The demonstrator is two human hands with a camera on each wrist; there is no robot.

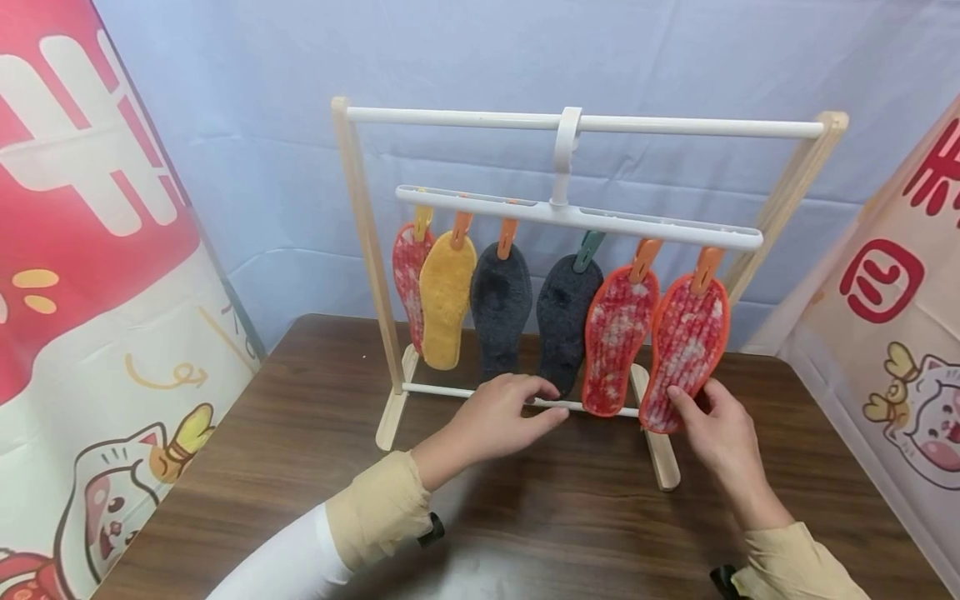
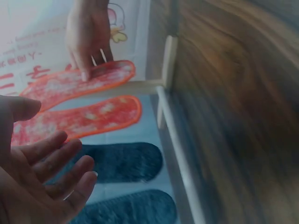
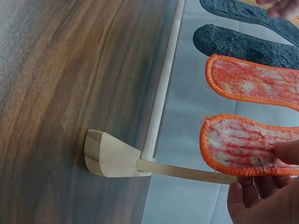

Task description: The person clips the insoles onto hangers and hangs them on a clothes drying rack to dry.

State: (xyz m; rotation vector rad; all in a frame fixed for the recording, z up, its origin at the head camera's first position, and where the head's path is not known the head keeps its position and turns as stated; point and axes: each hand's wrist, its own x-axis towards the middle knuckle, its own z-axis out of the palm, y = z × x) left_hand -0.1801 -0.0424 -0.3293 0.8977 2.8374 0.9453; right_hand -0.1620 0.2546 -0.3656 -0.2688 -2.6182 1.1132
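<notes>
My right hand [image 1: 723, 437] pinches the lower part of the rightmost red-and-white insole [image 1: 688, 342], thumb on the front and fingers behind. That insole has an orange edge and hangs from an orange clip [image 1: 707, 268]. Another red insole [image 1: 622, 333] hangs just left of it. My left hand [image 1: 498, 417] holds nothing, its fingers relaxed and spread in the left wrist view. In the head view it overlaps the lower end of one dark grey insole [image 1: 501, 292], near a second dark grey insole [image 1: 566, 308]. A yellow insole [image 1: 447, 300] and a partly covered red insole [image 1: 408, 267] hang farther left.
A white clip hanger [image 1: 480, 200] hooks over the top bar [image 1: 697, 126] of a wooden-sided rack. The rack's feet [image 1: 660, 450] stand on a brown wooden table [image 1: 300, 467]. A pale cloth [image 1: 262, 125] is behind, with printed cartoon cloths at both sides.
</notes>
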